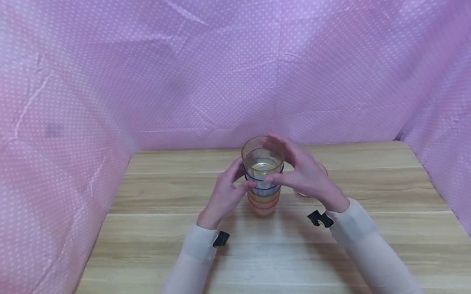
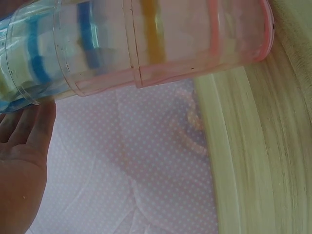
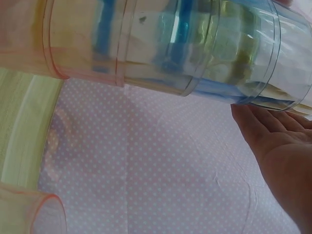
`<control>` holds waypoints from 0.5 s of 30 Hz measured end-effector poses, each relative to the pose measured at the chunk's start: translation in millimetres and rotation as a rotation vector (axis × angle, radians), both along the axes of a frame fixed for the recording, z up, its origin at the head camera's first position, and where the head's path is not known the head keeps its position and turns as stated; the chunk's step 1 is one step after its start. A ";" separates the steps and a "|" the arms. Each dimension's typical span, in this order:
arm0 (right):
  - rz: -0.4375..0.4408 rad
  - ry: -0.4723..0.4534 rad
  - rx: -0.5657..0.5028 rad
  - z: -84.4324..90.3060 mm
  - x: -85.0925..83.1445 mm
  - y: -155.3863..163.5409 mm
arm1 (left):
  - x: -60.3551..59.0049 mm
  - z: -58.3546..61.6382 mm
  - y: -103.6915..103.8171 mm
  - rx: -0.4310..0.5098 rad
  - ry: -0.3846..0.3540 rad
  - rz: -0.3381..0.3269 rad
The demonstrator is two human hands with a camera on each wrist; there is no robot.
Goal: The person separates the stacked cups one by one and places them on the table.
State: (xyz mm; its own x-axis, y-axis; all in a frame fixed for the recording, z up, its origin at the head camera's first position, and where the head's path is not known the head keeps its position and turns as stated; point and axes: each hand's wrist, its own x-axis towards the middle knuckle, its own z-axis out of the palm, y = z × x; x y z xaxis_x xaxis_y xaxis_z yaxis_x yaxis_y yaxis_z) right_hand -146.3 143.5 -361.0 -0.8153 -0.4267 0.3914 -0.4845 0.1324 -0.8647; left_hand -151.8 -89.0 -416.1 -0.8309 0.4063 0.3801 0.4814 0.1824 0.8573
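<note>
A tall stack of nested clear plastic cups, with pink, yellow and blue bands, stands upright on the table. My left hand grips its upper part from the left, thumb in front and fingers round the far side. From the right, my right hand holds the top cup, which has a yellowish rim. In the left wrist view the stack crosses the upper part, its pink base close to the wood. Fingers of the right hand reach behind the stack's upper end in the right wrist view.
A single pinkish-orange cup stands on the table to the right of the stack, mostly hidden behind my right hand in the head view. The wooden table ends at a pink dotted cloth at the back and sides.
</note>
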 end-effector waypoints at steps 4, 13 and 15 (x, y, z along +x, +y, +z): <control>0.006 0.015 -0.005 -1.3 -2.4 -0.8 | -0.6 -1.0 0.0 -0.001 0.013 0.005; 0.030 0.042 -0.037 -4.4 -5.2 -0.9 | -0.5 -0.9 2.1 0.005 0.023 0.017; 0.028 0.043 -0.039 -4.4 -5.0 -0.7 | -0.6 -1.3 2.3 0.004 0.025 0.017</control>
